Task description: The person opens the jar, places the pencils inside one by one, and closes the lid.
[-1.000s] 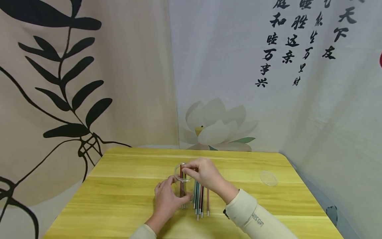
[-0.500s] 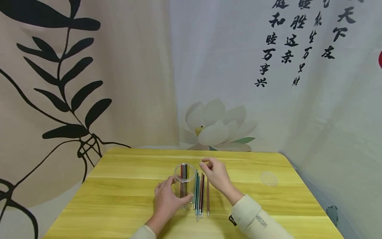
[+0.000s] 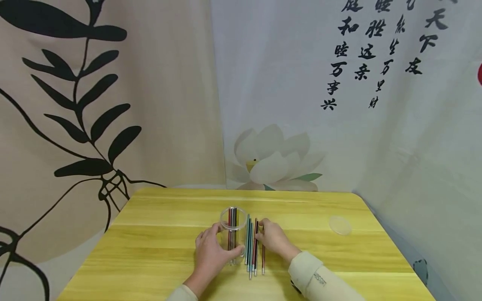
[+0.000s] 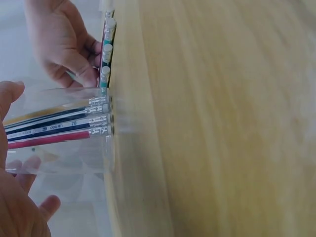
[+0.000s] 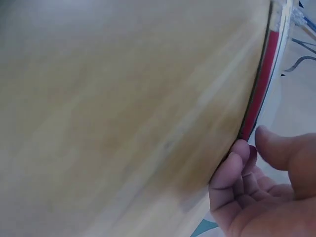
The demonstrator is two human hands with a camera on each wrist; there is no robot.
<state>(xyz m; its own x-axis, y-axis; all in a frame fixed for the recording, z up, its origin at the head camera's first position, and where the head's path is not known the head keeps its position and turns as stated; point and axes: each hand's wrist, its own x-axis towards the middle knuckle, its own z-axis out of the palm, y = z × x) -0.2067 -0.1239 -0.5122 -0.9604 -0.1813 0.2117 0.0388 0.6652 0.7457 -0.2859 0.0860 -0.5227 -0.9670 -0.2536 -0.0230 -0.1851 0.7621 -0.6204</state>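
A clear round plastic jar [image 3: 242, 234] stands upright left of the table's middle, with several pencils [image 4: 54, 126] inside, their eraser ends at the bottom. My left hand [image 3: 212, 248] holds the jar round its side, thumb in front. Just right of it, several loose pencils [image 3: 249, 251] in green, black and red lie side by side, eraser ends toward me. My right hand [image 3: 276, 238] is down at the right side of this row, its fingers and thumb at a red pencil [image 5: 259, 89]. In the right wrist view, the curled fingertips hide part of that pencil.
On the right of the yellow wood-grain table [image 3: 169, 234] lies a clear round lid [image 3: 340, 225]. Behind the table hangs a printed cloth [image 3: 286, 104] with plant drawings and writing.
My right hand has left the jar's mouth, moved right, then lowered to the loose pencils. Pencils stand in the jar where its fingers were. My left hand stays on the jar.
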